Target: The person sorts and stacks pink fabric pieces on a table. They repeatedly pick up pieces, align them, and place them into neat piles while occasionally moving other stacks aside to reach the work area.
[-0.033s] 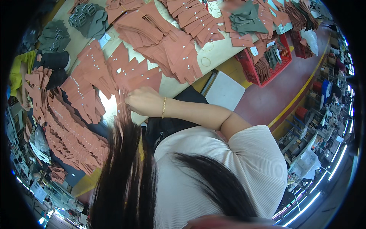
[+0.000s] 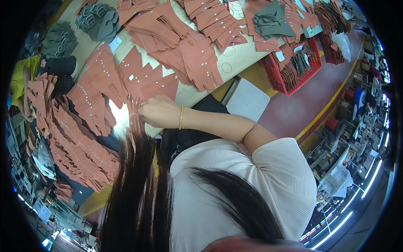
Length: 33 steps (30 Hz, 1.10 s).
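My right hand (image 2: pixel 160 111), with a gold bracelet at the wrist, has its fingers curled closed at the side of a narrow stack of salmon-coloured cut pieces (image 2: pixel 135 116). A thin band loops around this stack. Dark hair hangs over the stack's lower end and hides my left hand. Just beyond my fingers, more flat salmon pieces (image 2: pixel 145 77) with small white stickers lie fanned on the pale table (image 2: pixel 197 95). To the left, a long overlapping row of similar pieces (image 2: pixel 79 145) reaches toward me.
Grey-green pieces with buckles (image 2: pixel 97 23) lie at the far left, another grey-green bundle (image 2: pixel 273 20) at the far right. A red crate (image 2: pixel 289 86) holding pieces stands beyond the table's right edge, near a white-topped stool (image 2: pixel 247 98). Another person's arm (image 2: pixel 26 90) shows at left.
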{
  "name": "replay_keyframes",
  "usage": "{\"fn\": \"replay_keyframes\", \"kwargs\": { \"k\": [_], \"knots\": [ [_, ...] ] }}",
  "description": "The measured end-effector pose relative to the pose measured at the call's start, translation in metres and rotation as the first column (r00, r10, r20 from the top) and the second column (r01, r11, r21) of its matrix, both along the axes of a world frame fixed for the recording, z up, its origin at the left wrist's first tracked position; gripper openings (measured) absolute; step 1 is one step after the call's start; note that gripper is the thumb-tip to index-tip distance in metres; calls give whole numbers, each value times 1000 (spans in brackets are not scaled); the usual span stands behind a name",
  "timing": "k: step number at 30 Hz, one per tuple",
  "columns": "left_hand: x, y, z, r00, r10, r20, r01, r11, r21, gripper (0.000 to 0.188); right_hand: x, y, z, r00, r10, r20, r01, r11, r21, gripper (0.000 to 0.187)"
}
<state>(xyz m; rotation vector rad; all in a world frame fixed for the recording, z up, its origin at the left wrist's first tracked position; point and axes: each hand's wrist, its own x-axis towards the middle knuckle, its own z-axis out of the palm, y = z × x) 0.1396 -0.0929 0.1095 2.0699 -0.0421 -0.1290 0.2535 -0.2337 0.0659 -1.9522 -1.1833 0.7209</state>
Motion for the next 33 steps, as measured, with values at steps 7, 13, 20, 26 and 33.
{"fn": "replay_keyframes", "kwargs": {
  "k": [7,13,20,26,33],
  "knots": [
    [-7,-2,3,997,74,-6,-74,997,-16,62,-21,-5,-11,686,-95,-721,379,893,243,12],
    [-28,-7,10,973,229,6,-229,973,-34,61,-4,-26,-29,-457,286,-842,477,878,39,8],
    [-78,-17,40,833,550,-64,-554,827,-96,59,1,-50,-84,-116,-274,-955,420,858,-297,10],
    [-100,-17,55,557,767,-319,-822,563,-81,58,-24,-78,-95,780,-204,-591,42,960,-276,16],
    [-105,-5,27,549,713,-436,-820,562,-114,55,51,-88,-79,981,-129,-146,48,887,-458,14]
  ]
}}
